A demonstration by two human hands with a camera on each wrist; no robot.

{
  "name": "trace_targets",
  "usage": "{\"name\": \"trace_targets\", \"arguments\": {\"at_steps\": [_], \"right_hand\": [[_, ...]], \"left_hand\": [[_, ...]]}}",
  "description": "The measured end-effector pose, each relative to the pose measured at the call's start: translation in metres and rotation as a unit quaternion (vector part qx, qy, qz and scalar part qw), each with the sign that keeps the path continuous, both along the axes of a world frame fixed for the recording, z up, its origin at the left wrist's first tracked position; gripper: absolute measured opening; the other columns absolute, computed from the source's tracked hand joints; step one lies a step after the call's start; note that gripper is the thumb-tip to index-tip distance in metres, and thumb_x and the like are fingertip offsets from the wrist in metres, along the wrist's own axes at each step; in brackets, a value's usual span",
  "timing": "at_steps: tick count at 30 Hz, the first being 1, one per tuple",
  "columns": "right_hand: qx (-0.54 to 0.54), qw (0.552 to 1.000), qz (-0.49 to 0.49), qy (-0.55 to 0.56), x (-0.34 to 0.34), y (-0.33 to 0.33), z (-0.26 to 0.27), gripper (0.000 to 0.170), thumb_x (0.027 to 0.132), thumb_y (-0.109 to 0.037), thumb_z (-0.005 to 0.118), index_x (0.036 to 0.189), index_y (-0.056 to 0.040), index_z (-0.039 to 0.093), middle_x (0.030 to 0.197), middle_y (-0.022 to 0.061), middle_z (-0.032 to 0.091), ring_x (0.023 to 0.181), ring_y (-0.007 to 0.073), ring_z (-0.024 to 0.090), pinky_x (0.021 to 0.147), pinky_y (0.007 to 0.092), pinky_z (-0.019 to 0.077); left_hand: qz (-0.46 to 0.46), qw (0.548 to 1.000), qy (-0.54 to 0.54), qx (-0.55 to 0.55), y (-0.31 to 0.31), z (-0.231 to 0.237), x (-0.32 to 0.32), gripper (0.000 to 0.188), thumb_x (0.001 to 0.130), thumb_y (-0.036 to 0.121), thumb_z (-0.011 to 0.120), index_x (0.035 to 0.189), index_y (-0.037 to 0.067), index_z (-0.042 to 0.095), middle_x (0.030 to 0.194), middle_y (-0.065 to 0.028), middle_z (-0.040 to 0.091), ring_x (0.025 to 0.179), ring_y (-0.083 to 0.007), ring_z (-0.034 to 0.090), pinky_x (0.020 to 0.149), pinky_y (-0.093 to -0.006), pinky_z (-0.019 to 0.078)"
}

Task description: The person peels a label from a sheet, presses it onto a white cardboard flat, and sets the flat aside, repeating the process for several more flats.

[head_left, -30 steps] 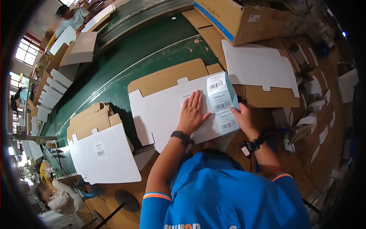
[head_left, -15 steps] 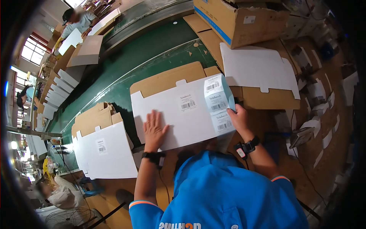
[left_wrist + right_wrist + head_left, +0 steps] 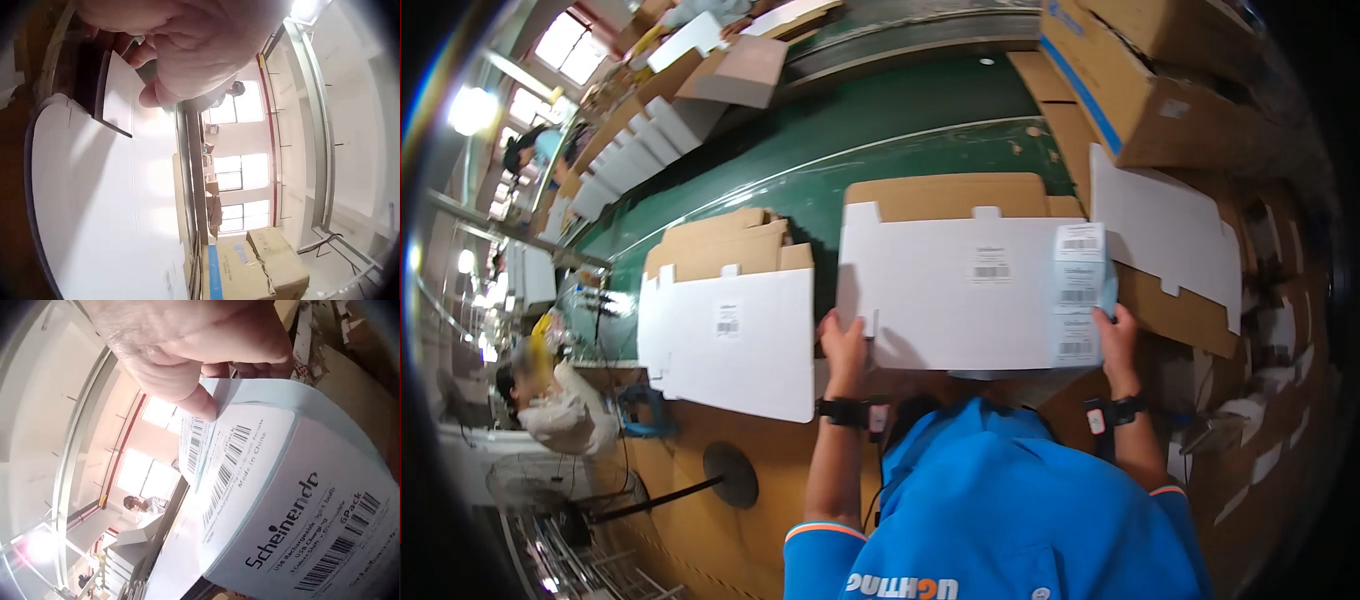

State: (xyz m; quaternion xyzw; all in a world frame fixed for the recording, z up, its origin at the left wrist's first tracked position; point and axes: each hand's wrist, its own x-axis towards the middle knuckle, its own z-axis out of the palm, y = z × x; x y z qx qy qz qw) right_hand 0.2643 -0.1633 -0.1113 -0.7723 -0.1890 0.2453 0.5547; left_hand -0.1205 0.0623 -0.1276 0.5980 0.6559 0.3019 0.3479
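A flattened white carton point(image 3: 940, 325) with brown flaps lies in front of me, a barcode label point(image 3: 991, 264) stuck near its upper middle. My left hand point(image 3: 843, 350) grips the carton's left edge at the notch; in the left wrist view its thumb lies over the white flap and the other fingers go behind. My right hand point(image 3: 1117, 345) pinches a pale blue strip of barcode labels point(image 3: 1079, 285), thumb on top, over the carton's right end. The right wrist view shows the strip point(image 3: 294, 506) bending, with printed labels on it.
Left of it lies another labelled white carton point(image 3: 770, 365). An unlabelled white carton point(image 3: 1170, 225) lies at right, beside a large brown box point(image 3: 1150, 90). Behind runs a green work surface point(image 3: 820, 190), folded cartons point(image 3: 640, 150) standing at its far left. A fan point(image 3: 565, 480) stands lower left.
My left hand has moved from flat on the carton, uncovering the stuck label, to the carton's left edge. My right hand keeps the label strip. The head view has swung left.
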Motion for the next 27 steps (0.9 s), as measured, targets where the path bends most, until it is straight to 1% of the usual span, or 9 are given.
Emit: {"name": "trace_targets", "arguments": {"at_steps": [5, 6, 10, 12, 14, 17, 19, 25, 27], "right_hand": [[0.135, 0.980, -0.039, 0.143, 0.009, -0.002, -0.007, 0.016, 0.084, -0.009, 0.061, 0.097, 0.0019, 0.060, 0.087, 0.0049, 0.063, 0.075, 0.0119, 0.057, 0.070, 0.0264, 0.0467], [0.146, 0.976, -0.050, 0.156, 0.002, 0.000, 0.000, 0.016, 0.085, -0.009, 0.061, 0.097, 0.0019, 0.060, 0.088, 0.0050, 0.063, 0.077, 0.0122, 0.057, 0.072, 0.0264, 0.0466], [0.199, 0.965, -0.063, 0.161, -0.048, 0.009, 0.022, 0.016, 0.086, -0.007, 0.059, 0.100, 0.0013, 0.059, 0.094, 0.0064, 0.063, 0.084, 0.0137, 0.058, 0.079, 0.0275, 0.0463], [0.217, 0.961, -0.046, 0.163, -0.091, 0.024, 0.041, 0.016, 0.086, -0.006, 0.058, 0.101, -0.0004, 0.058, 0.095, 0.0054, 0.062, 0.087, 0.0136, 0.058, 0.082, 0.0276, 0.0454], [0.172, 0.974, 0.075, 0.128, -0.135, 0.043, 0.058, 0.020, 0.084, -0.004, 0.058, 0.104, -0.0011, 0.056, 0.094, 0.0053, 0.062, 0.085, 0.0126, 0.058, 0.079, 0.0261, 0.0458], [0.123, 0.929, 0.290, 0.196, -0.202, 0.084, 0.102, 0.019, 0.082, -0.003, 0.061, 0.101, -0.0003, 0.059, 0.094, 0.0051, 0.062, 0.084, 0.0108, 0.057, 0.075, 0.0259, 0.0474], [-0.003, 0.896, 0.419, 0.144, -0.213, 0.092, 0.103, 0.018, 0.083, -0.009, 0.064, 0.097, 0.0014, 0.061, 0.091, 0.0063, 0.064, 0.082, 0.0094, 0.056, 0.075, 0.0256, 0.0469], [0.048, 0.886, 0.396, 0.236, -0.226, 0.064, 0.082, 0.022, 0.084, -0.011, 0.064, 0.101, 0.0026, 0.060, 0.092, 0.0056, 0.064, 0.085, 0.0096, 0.057, 0.077, 0.0253, 0.0466], [0.050, 0.898, 0.353, 0.257, -0.223, 0.053, 0.079, 0.023, 0.084, -0.010, 0.064, 0.103, 0.0025, 0.060, 0.093, 0.0054, 0.064, 0.086, 0.0095, 0.057, 0.078, 0.0252, 0.0468]], "left_hand": [[-0.016, 0.985, -0.172, 0.029, -0.030, 0.082, 0.025, 0.069, 0.075, 0.005, 0.065, 0.134, -0.006, 0.030, 0.121, -0.0215, 0.048, 0.112, -0.0308, 0.048, 0.096, -0.0359, 0.0388], [-0.009, 0.955, -0.293, 0.048, -0.031, 0.090, 0.027, 0.068, 0.081, -0.001, 0.060, 0.138, -0.001, 0.023, 0.107, -0.0129, 0.055, 0.095, -0.0169, 0.056, 0.079, -0.0273, 0.0469], [0.010, 0.922, -0.383, 0.057, -0.033, 0.145, -0.003, 0.071, 0.082, -0.003, 0.057, 0.142, 0.009, 0.021, 0.082, -0.0034, 0.060, 0.062, -0.0051, 0.052, 0.054, -0.0184, 0.0417], [0.007, 0.938, -0.345, 0.026, -0.018, 0.153, -0.066, 0.070, 0.082, -0.007, 0.055, 0.142, 0.007, 0.021, 0.107, -0.0085, 0.055, 0.084, -0.0106, 0.057, 0.070, -0.0225, 0.0486], [0.070, 0.913, -0.391, 0.096, 0.008, 0.140, -0.134, 0.073, 0.081, -0.009, 0.056, 0.143, 0.008, 0.021, 0.107, -0.0077, 0.055, 0.083, -0.0084, 0.055, 0.067, -0.0215, 0.0477], [0.113, 0.906, -0.398, 0.092, 0.041, 0.135, -0.243, 0.068, 0.083, -0.010, 0.047, 0.143, 0.008, 0.021, 0.123, -0.0160, 0.049, 0.106, -0.0224, 0.053, 0.092, -0.0351, 0.0449], [0.118, 0.931, -0.332, 0.097, 0.065, 0.130, -0.311, 0.067, 0.083, -0.011, 0.043, 0.143, 0.006, 0.019, 0.126, -0.0177, 0.047, 0.108, -0.0251, 0.052, 0.095, -0.0375, 0.0434], [0.182, 0.971, -0.152, 0.037, 0.114, 0.060, -0.465, 0.056, 0.087, 0.003, 0.051, 0.137, -0.004, 0.027, 0.129, -0.0197, 0.045, 0.110, -0.0261, 0.052, 0.093, -0.0369, 0.0423], [0.274, 0.919, 0.273, -0.082, 0.109, 0.109, -0.381, 0.056, 0.084, 0.006, 0.056, 0.133, -0.004, 0.033, 0.126, -0.0208, 0.048, 0.110, -0.0285, 0.051, 0.094, -0.0387, 0.0412]]}}
